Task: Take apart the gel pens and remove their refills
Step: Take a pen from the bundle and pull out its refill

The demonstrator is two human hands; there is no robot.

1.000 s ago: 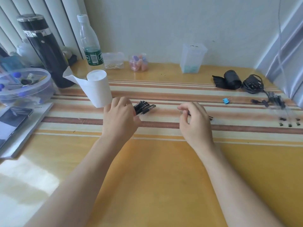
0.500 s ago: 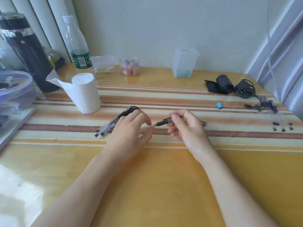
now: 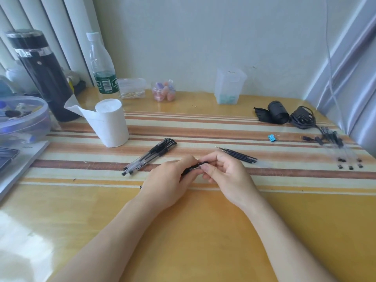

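Observation:
Both hands hold one gel pen [image 3: 192,168] above the middle of the table. My left hand [image 3: 168,181] grips its clear barrel, whose far end sticks out below the wrist. My right hand [image 3: 224,174] pinches the black tip end with thumb and fingers. A bundle of several whole gel pens [image 3: 151,157] lies just left of the hands, black caps toward the back. Several dark refills [image 3: 238,155] lie on the table right behind my right hand. Emptied clear barrels with black end pieces [image 3: 343,157] lie at the far right.
A white paper roll [image 3: 110,123] stands back left beside a black flask [image 3: 43,78], a water bottle [image 3: 102,66] and a clear bowl [image 3: 22,119]. Small jars and a clear cup [image 3: 230,86] line the wall. A black pouch, a cable and a blue clip [image 3: 271,138] lie right.
My left hand left the pen bundle and, with my right hand, took up one pen. Both hands have drawn closer together around it, and the refills behind my right hand are now uncovered.

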